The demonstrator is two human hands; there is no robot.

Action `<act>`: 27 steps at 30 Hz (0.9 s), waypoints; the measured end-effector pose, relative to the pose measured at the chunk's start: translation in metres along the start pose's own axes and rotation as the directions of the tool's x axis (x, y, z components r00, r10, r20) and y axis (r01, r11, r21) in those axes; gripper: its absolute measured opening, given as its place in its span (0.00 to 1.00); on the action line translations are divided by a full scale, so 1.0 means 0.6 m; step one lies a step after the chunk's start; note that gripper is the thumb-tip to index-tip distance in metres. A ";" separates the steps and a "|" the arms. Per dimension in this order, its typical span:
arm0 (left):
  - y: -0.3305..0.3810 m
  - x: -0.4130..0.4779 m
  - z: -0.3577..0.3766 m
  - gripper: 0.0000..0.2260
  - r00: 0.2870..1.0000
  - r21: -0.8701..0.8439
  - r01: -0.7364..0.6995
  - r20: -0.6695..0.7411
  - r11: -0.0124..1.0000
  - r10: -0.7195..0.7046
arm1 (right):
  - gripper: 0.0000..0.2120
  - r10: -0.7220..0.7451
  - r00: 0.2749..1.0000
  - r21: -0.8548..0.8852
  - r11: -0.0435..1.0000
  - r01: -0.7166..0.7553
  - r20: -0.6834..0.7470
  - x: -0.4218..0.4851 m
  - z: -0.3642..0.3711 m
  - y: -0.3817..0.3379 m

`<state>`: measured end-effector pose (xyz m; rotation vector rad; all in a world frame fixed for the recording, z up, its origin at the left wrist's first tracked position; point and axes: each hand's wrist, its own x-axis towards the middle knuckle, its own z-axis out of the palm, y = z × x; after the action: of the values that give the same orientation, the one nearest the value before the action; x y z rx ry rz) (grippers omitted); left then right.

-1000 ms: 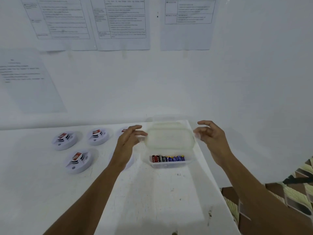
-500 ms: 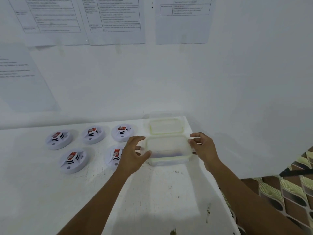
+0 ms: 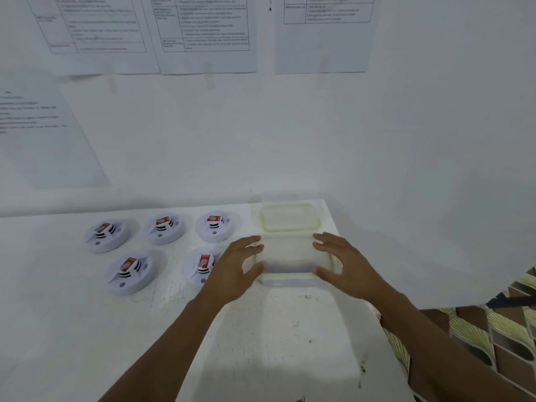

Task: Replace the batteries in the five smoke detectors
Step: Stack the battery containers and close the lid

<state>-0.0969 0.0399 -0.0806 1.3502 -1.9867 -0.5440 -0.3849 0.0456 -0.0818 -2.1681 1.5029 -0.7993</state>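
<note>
Two hands flank a clear plastic box (image 3: 290,264) at the desk's far right corner; the left hand (image 3: 235,274) is open with fingers spread at the box's left end, the right hand (image 3: 345,266) is open the same way at its right end; motion blur hides whether either one actually touches it; a dark bluish band shows through the box's front wall, too smeared to read; its lid (image 3: 290,217) lies flat just behind it, against the wall; five smoke detectors (image 3: 132,274) sit in two rows to the left on the white desk (image 3: 261,343), the nearest just beside the left hand; printed sheets (image 3: 203,33) hang on the wall above.
</note>
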 end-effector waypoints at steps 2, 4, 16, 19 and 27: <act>0.007 -0.002 -0.006 0.31 0.997 0.032 0.001 0.078 0.999 -0.004 | 0.37 0.030 0.996 0.020 0.999 -0.032 0.083 0.001 -0.016 -0.005; 0.014 0.000 -0.008 0.38 0.995 0.044 0.017 0.101 0.999 -0.021 | 0.44 0.041 0.992 0.047 0.998 -0.047 0.121 0.007 -0.027 -0.009; 0.001 0.013 -0.004 0.39 0.966 0.343 -0.257 0.097 0.903 0.238 | 0.43 -0.050 0.996 -0.143 0.988 0.060 0.073 0.013 -0.010 -0.011; -0.006 0.019 -0.010 0.34 0.959 0.283 -0.270 0.165 0.920 0.230 | 0.44 -0.036 0.990 -0.084 0.995 0.048 0.137 0.012 -0.015 -0.019; -0.019 0.013 -0.013 0.18 0.950 0.170 -0.312 0.066 0.935 0.306 | 0.33 -0.113 0.990 -0.057 0.991 0.118 0.086 -0.039 -0.008 -0.037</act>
<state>-0.0860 0.0287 -0.0803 1.1013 -2.2683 -0.2501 -0.3785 0.0754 -0.0702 -2.3224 1.3898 -0.6984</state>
